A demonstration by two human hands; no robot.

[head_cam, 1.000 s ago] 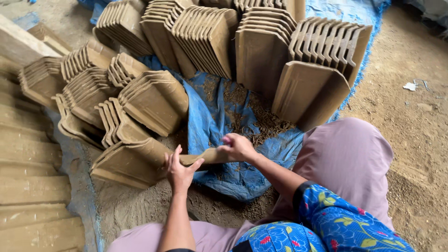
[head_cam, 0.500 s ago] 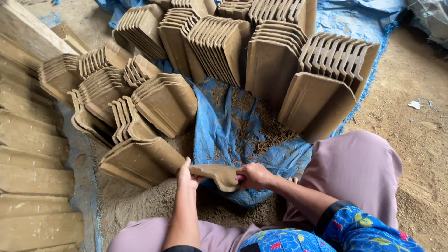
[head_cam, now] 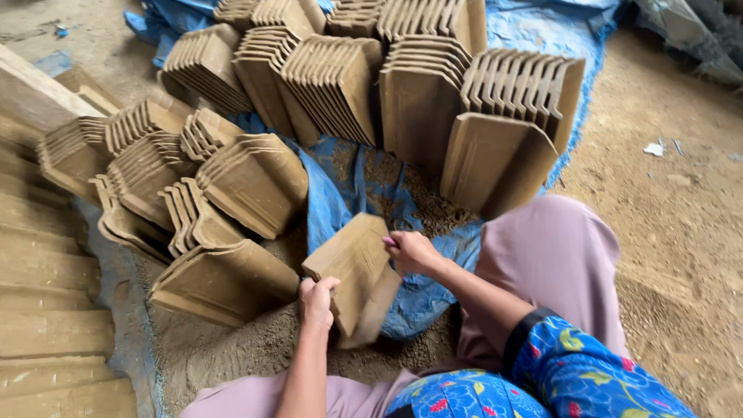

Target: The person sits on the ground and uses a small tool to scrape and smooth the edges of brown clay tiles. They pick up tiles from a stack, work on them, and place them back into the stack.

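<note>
Head view. The left hand (head_cam: 317, 298) grips the lower left edge of an unfired clay roof tile (head_cam: 354, 275), fingers curled over the edge; the tile's rim hides the fingertips. The right hand (head_cam: 412, 251) is closed at the tile's upper right edge, at 2 o'clock from the tile's centre; whether it pinches a small tool cannot be determined. The tile is held tilted above a blue tarpaulin (head_cam: 340, 193), between the person's knees; its lower corner comes close to the sandy floor (head_cam: 665, 232), contact not discernible. Rows of stacked tiles (head_cam: 255, 182) stand on edge from 9 to 1 o'clock of the held tile; the farthest rows are cut off at the top. Flat-laid tiles (head_cam: 39, 325) at 8 o'clock are cut off at the left edge.
</note>
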